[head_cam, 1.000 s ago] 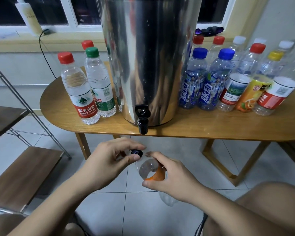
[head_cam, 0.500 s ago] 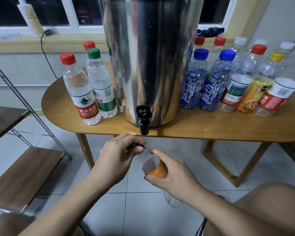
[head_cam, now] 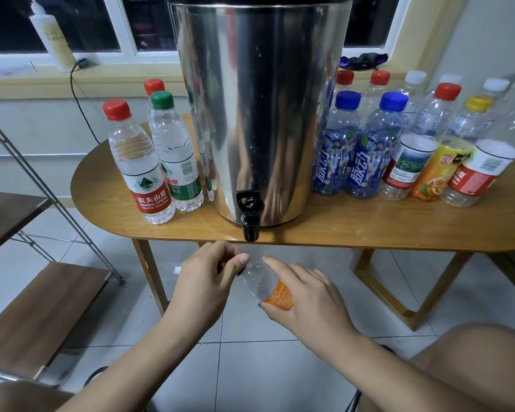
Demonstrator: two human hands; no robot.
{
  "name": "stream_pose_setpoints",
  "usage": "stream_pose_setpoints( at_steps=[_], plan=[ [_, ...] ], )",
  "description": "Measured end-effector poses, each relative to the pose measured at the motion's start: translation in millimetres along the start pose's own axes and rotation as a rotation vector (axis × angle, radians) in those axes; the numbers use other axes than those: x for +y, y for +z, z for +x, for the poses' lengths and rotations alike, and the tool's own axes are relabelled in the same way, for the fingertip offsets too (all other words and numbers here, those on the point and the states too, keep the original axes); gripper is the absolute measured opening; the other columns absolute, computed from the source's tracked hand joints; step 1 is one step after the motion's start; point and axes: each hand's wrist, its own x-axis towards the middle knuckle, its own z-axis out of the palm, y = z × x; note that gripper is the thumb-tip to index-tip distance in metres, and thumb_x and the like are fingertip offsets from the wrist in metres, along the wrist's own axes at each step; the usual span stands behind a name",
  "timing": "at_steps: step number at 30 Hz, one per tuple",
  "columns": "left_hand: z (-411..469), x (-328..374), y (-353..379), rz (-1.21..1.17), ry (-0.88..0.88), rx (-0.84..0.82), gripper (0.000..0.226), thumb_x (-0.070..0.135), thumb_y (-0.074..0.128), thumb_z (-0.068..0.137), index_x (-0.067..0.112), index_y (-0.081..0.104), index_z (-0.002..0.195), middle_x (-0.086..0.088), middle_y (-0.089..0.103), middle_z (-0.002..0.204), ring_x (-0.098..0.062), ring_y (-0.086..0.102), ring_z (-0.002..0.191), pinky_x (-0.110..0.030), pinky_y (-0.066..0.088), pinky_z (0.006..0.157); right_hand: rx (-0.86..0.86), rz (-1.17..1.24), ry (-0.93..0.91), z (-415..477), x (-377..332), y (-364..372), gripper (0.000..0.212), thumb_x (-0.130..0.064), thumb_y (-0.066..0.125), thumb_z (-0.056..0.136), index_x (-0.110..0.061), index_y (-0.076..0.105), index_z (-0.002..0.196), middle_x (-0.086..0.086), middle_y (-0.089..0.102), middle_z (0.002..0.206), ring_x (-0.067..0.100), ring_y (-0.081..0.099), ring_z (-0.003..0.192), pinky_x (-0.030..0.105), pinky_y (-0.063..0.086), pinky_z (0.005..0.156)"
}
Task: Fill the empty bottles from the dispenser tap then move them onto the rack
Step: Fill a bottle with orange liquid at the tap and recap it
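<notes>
Rack [head_cam: 42, 307] at left, beside the table [head_cam: 91, 179]. Left hand [head_cam: 208, 281] pinches the dark cap [head_cam: 241, 272] between thumb and curled fingers. The orange-labelled bottle [head_cam: 268, 288] is held tilted, low in front of the tap [head_cam: 249, 217], with the right hand [head_cam: 309, 298] wrapped round its label. Loosening or tightening cannot be told. Best practice: steady the body, turn only the cap, keep the neck raised.
</notes>
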Motion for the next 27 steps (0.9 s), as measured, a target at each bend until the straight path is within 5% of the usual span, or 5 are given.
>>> stream_pose_setpoints(
  at_steps=[4, 8, 16, 22, 27],
  plan=[
    [6.8, -3.3, -13.4, 0.049, 0.115, -0.068, 0.004, 0.041, 0.073, 0.099, 0.038, 0.076, 0.097, 0.016, 0.069, 0.099, -0.006, 0.067, 0.095, -0.011, 0.046, 0.076, -0.087, 0.126, 0.095, 3.1, -1.2, -5.3, 0.079, -0.058, 0.083, 0.081, -0.05, 0.047, 0.151, -0.022, 0.064, 0.129, 0.007, 0.053, 0.11, 0.022, 0.042, 0.091],
    [7.2, -7.3, -29.3, 0.002, 0.185, -0.204, 0.033, 0.016, 0.082, 0.095, 0.041, 0.08, 0.117, 0.024, 0.073, 0.116, -0.004, 0.071, 0.111, -0.023, 0.056, 0.091, -0.139, 0.265, 0.149, 6.5, 1.2, -7.9, 0.08, -0.06, 0.084, 0.081, -0.056, 0.041, 0.148, -0.026, 0.061, 0.128, 0.003, 0.057, 0.113, 0.025, 0.051, 0.095],
    [8.0, -5.9, -22.2, 0.076, 0.215, -0.12, 0.024, 0.022, 0.081, 0.096, 0.035, 0.08, 0.117, 0.016, 0.065, 0.097, -0.008, 0.066, 0.095, -0.008, 0.044, 0.079, -0.153, 0.306, 0.14, 3.2, 0.0, -6.5, 0.08, -0.061, 0.084, 0.082, -0.055, 0.042, 0.149, -0.029, 0.062, 0.13, 0.001, 0.06, 0.115, 0.025, 0.053, 0.095],
    [13.3, -4.1, -17.9, 0.095, 0.179, -0.098, 0.023, 0.043, 0.075, 0.096, 0.026, 0.079, 0.11, 0.018, 0.063, 0.098, 0.002, 0.06, 0.095, -0.006, 0.04, 0.076, -0.138, 0.298, 0.151, 3.1, -2.0, -6.0, 0.08, -0.06, 0.085, 0.081, -0.056, 0.043, 0.149, -0.03, 0.063, 0.129, 0.0, 0.06, 0.114, 0.022, 0.052, 0.094],
    [18.8, -7.2, -17.6, 0.182, 0.173, -0.107, 0.052, 0.076, 0.056, 0.088, 0.029, 0.076, 0.095, 0.017, 0.064, 0.089, -0.001, 0.061, 0.086, -0.012, 0.04, 0.069, -0.154, 0.248, 0.134, 4.6, -2.8, -6.0, 0.081, -0.061, 0.085, 0.081, -0.059, 0.039, 0.148, -0.03, 0.061, 0.13, 0.0, 0.058, 0.114, 0.023, 0.052, 0.093]
  ],
)
